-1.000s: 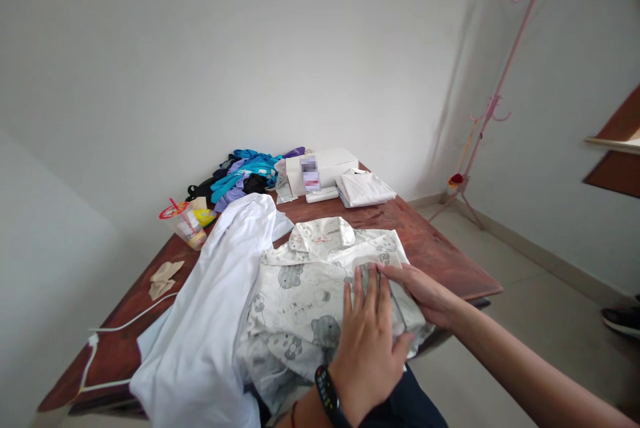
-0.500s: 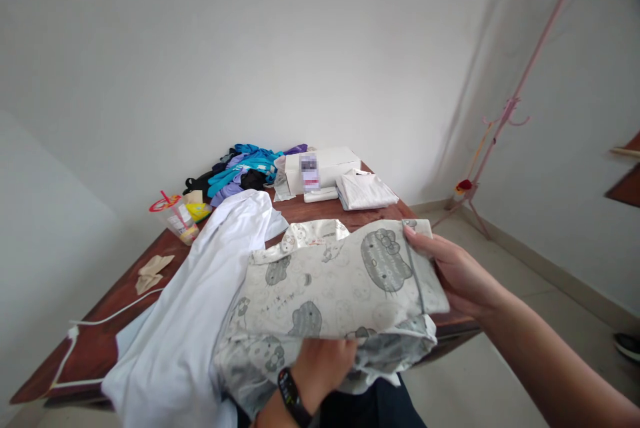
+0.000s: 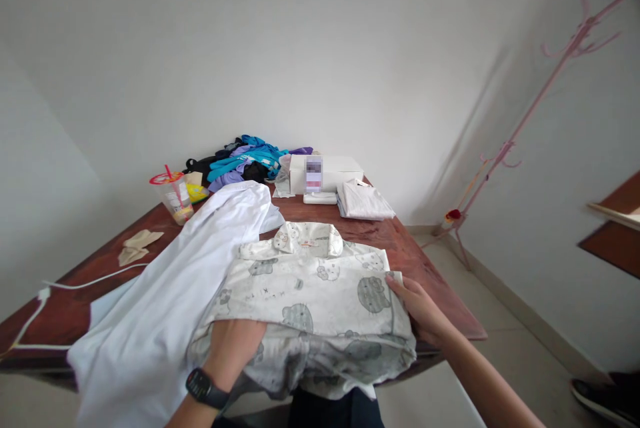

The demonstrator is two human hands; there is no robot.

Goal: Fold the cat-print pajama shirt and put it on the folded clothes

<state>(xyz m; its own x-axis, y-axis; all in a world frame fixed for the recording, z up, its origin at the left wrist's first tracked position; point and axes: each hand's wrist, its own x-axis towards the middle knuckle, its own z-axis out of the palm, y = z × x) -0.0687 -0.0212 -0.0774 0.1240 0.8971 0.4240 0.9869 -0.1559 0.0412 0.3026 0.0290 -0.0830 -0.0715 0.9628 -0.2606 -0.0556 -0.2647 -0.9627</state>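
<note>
A white pajama shirt with grey cartoon cats [image 3: 330, 288] lies partly folded at the table's front edge, its collar toward the wall and its lower part hanging over the edge. My right hand [image 3: 417, 308] grips the folded sleeve on the right side, thumb on top and the other fingers beneath. Wearing a black watch, my left hand [image 3: 237, 345] reaches under the folded layer at the lower left; its fingers are hidden by the cloth. Left of the shirt a long white garment [image 3: 175, 295] stretches across the table and hangs off the front.
On the wooden table [image 3: 430, 281] stand a plastic cup with a straw [image 3: 176, 198], a white box [image 3: 340, 168] and a folded white garment [image 3: 365, 200]. A pile of blue and purple clothes [image 3: 250, 161] lies by the wall. A white cable [image 3: 95, 287] runs at left; a pink coat rack [image 3: 535, 101] stands right.
The shirt has come down flatter onto the table, its right sleeve lowered by my right hand. My left hand has slid left under the fold. The view has shifted slightly.
</note>
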